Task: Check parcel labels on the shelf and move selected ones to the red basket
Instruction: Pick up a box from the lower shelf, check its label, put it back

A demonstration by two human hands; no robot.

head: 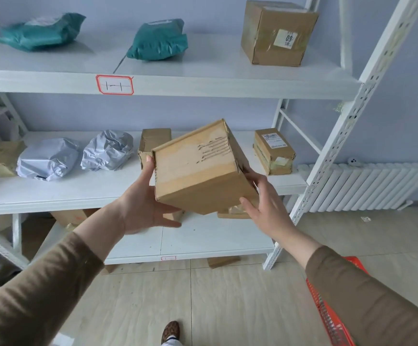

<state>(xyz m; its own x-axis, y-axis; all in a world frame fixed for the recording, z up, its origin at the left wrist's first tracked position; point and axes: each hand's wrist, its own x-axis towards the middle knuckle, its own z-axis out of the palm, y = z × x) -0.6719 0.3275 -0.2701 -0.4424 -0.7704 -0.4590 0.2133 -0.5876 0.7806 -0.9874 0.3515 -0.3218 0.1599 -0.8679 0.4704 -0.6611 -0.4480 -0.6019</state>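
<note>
I hold a tilted brown cardboard box (198,168) in both hands in front of the middle shelf (78,193). My left hand (145,203) grips its left side and underside, thumb up along the edge. My right hand (265,203) supports its lower right corner. The box's top face shows torn paper where tape was; no label shows on the faces toward me. The red basket (327,310) sits on the floor at the lower right, mostly hidden behind my right sleeve.
The top shelf carries teal mailer bags (159,39) and a large box (276,33) with a sticker. On the middle shelf lie grey bags (106,151) and small boxes (274,151). A white radiator (367,188) stands at right. A shoe (170,332) shows below.
</note>
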